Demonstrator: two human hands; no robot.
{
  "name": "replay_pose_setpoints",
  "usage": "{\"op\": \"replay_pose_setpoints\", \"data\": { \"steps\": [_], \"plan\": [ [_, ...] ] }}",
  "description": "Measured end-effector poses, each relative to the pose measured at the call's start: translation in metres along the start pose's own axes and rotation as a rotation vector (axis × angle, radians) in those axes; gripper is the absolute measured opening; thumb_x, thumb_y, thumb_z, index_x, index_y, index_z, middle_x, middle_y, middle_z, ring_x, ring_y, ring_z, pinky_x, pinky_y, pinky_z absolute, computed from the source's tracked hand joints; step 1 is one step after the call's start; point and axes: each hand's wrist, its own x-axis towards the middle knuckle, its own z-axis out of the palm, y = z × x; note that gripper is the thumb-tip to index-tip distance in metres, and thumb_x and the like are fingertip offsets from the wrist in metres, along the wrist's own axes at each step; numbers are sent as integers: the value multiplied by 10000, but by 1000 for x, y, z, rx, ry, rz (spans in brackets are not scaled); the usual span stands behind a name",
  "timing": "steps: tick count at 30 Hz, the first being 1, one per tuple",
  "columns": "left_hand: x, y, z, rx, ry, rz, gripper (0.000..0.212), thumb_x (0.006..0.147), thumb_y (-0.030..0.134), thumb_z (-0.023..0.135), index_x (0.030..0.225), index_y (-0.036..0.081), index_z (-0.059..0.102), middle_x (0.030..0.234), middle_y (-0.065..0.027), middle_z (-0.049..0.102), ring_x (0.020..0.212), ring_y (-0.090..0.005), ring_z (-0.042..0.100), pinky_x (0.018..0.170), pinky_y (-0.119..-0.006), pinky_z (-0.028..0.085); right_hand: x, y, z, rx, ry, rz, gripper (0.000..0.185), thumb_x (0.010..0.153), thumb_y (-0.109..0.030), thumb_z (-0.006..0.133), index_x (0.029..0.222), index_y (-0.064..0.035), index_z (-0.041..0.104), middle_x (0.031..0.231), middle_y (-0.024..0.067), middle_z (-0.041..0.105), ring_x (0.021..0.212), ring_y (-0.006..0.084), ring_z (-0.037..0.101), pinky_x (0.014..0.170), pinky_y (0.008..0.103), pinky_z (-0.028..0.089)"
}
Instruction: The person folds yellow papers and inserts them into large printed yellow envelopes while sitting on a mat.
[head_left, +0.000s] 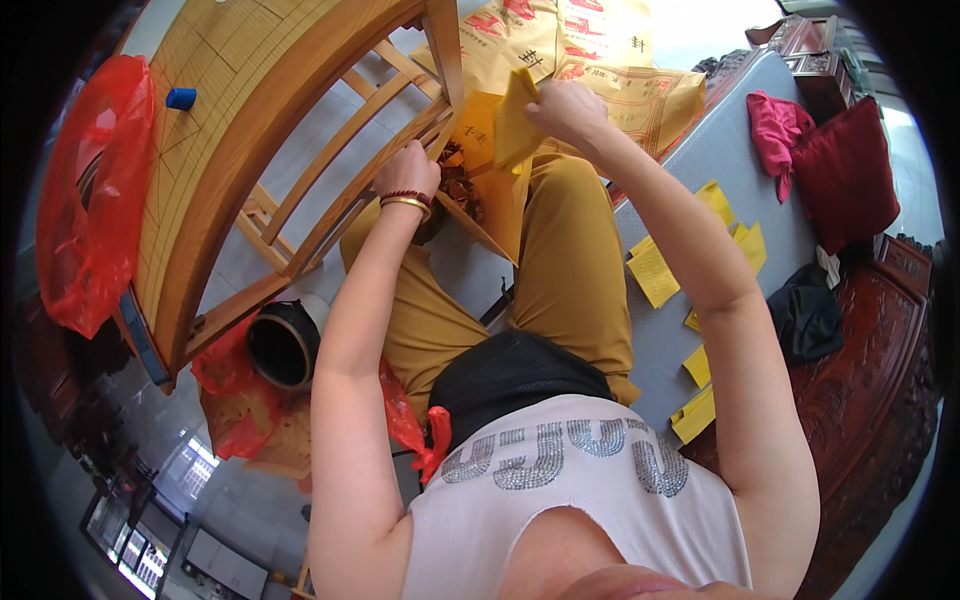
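My right hand (574, 112) grips a folded stack of yellow paper (516, 124) above the mouth of a paper bag (501, 206). The bag stands open between my knees, its near flap spread toward me. Reddish-brown and gold pieces (459, 184), too small to make out singly, lie inside it. On the bag's left edge my left hand (409, 172) is closed, with a red bracelet and a gold-coloured bangle at the wrist. More folded yellow paper (656, 274) rests in several small stacks on the grey seat pad (637, 360) to my right.
Printed paper bags (622, 97) lie beyond my knees. The wooden table (225, 97) at left holds a blue cap (181, 98) and a red plastic bag (97, 195). Below it sits a black-lined bin (281, 349). A dark red cushion (847, 176) and dark cloth (806, 315) lie at right.
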Motion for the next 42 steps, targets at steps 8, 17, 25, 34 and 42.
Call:
{"op": "replay_pose_setpoints", "data": {
  "steps": [8,17,25,34,42],
  "plan": [
    [-13,-12,-4,-39,37,3,204,817,252,542,905,75,593,874,-157,650,834,-333,628,697,-447,505,-22,-68,57,-81,-66,-239,213,815,-174,508,929,-107,675,924,87,669,873,250,650,682,347,521],
    [-25,-16,1,-7,135,50,157,809,244,582,877,103,580,846,-128,650,790,-319,627,659,-432,500,-63,-67,201,-613,351,-525,316,787,-220,525,1057,-60,556,915,122,577,848,288,549,697,438,445],
    [-33,0,9,86,193,182,424,786,285,639,1109,67,472,1006,-169,606,875,-366,600,734,-466,485,-156,-7,136,440,318,-982,141,787,-140,534,883,-64,604,870,72,608,859,240,569,725,334,472],
    [-64,53,-25,70,517,649,386,817,223,622,1166,103,506,954,-109,533,876,-293,542,748,-389,448,-311,231,123,832,731,122,123,846,-86,570,946,-33,619,832,77,610,762,155,580,676,272,467],
    [-93,105,-32,-80,358,890,221,846,152,591,1052,76,577,879,-92,530,788,-244,554,701,-347,456,-485,403,227,530,750,1186,396,779,-348,633,1044,-56,602,927,113,645,869,213,616,772,334,475]
  ]
}}
